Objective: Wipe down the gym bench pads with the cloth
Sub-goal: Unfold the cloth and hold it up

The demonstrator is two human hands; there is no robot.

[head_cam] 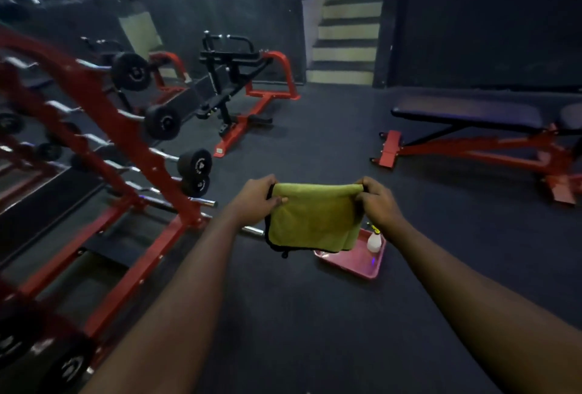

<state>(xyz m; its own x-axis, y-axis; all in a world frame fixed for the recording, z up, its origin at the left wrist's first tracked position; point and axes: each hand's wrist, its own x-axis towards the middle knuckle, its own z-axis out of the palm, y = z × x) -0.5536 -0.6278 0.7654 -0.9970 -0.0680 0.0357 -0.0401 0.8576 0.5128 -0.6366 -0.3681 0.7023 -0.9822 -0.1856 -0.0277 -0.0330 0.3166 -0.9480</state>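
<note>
A yellow-green cloth (313,219) with a dark edge hangs folded in front of me, stretched between both hands. My left hand (256,198) pinches its upper left corner and my right hand (379,201) pinches its upper right corner. The gym bench (466,111), with a dark pad on a red frame, stands on the floor to the far right, well away from my hands. A second pad of the bench is cut off by the right edge.
A pink tray (362,263) with a white spray bottle (375,241) lies on the dark floor just below the cloth. A red barbell rack (104,129) fills the left side. A red and black machine (239,91) stands ahead; stairs (346,34) rise behind.
</note>
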